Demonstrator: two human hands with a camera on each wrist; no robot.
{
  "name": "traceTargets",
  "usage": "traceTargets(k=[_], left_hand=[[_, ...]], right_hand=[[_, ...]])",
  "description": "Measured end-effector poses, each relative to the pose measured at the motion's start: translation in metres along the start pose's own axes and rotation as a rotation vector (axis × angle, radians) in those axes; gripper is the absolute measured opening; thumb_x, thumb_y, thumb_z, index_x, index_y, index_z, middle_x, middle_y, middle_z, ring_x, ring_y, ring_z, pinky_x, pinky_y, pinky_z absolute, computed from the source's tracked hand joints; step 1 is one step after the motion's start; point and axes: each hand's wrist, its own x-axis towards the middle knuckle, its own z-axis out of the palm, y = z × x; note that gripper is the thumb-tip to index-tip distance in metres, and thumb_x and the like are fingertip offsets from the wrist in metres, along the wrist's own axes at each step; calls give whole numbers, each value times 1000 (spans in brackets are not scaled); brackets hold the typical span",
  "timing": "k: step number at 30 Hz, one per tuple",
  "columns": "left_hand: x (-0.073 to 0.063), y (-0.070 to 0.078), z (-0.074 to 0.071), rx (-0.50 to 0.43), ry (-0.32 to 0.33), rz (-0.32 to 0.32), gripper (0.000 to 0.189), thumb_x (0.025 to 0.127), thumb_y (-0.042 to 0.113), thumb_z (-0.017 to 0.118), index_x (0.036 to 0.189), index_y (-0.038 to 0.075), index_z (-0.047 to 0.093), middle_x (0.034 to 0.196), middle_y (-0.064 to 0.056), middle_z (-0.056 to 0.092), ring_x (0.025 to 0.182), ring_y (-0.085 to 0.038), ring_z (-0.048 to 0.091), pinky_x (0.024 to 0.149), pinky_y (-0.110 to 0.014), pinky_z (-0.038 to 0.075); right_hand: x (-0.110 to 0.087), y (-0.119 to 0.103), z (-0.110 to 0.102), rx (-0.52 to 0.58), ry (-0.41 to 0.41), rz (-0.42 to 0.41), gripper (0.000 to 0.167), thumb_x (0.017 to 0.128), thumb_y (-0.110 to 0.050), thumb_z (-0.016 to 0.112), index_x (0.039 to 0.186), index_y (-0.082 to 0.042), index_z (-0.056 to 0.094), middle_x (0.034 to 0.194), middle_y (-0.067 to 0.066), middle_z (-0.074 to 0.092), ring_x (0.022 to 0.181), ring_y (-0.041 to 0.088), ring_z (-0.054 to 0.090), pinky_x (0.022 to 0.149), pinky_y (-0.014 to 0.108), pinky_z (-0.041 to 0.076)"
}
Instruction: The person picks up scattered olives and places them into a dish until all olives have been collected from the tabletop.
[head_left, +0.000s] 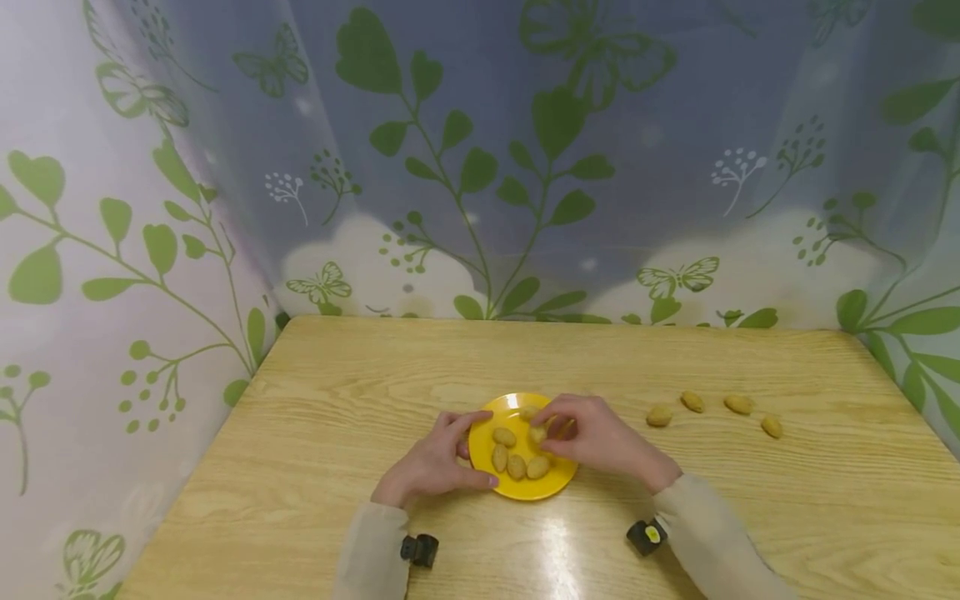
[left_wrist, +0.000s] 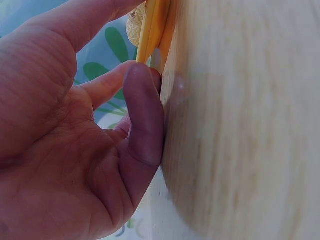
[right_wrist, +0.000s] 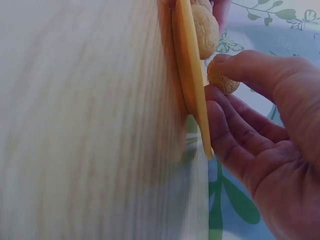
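A small yellow plate sits on the wooden table with several tan nuts lying in it. My left hand grips the plate's left rim between thumb and fingers; the thumb presses by the rim. My right hand hovers over the plate's right side and pinches one nut at its fingertips. In the right wrist view that nut sits between thumb and finger just above the plate.
More loose nuts lie in a row on the table to the right of the plate, out to one near the right edge. A leaf-patterned curtain closes off the back and sides.
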Motion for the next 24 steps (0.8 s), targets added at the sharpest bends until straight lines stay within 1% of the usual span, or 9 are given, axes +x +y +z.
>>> traceTargets(k=[7, 12, 21, 24], left_hand=[[0, 0, 0, -4, 3, 0, 90, 77, 35, 90, 154, 25, 44, 142, -10, 41, 96, -18, 51, 81, -35, 42], [0, 0, 0, -3, 5, -4, 90, 77, 35, 90, 154, 26, 44, 142, -10, 41, 96, -18, 51, 81, -34, 42], [-2, 2, -1, -7, 2, -12, 90, 78, 36, 89, 155, 26, 44, 142, -10, 42, 96, -18, 52, 81, -35, 42], [-2, 2, -1, -2, 2, -10, 89, 79, 36, 89, 155, 26, 44, 143, -10, 42, 96, -19, 52, 82, -35, 42]], right_hand=[[8, -2, 4, -8, -27, -2, 25, 87, -10, 80, 111, -13, 74, 100, -1, 73, 85, 4, 66, 77, 22, 56], [14, -3, 6, -8, -34, 2, 25, 87, -10, 80, 111, -13, 74, 97, -1, 73, 85, 6, 66, 76, 22, 56], [24, -8, 12, -61, -26, -27, 25, 87, -7, 78, 111, -11, 75, 103, 1, 70, 85, 9, 68, 77, 21, 56], [26, -10, 13, -69, -16, -24, 24, 86, -5, 78, 110, -10, 75, 105, 2, 69, 86, 10, 67, 77, 21, 56]])
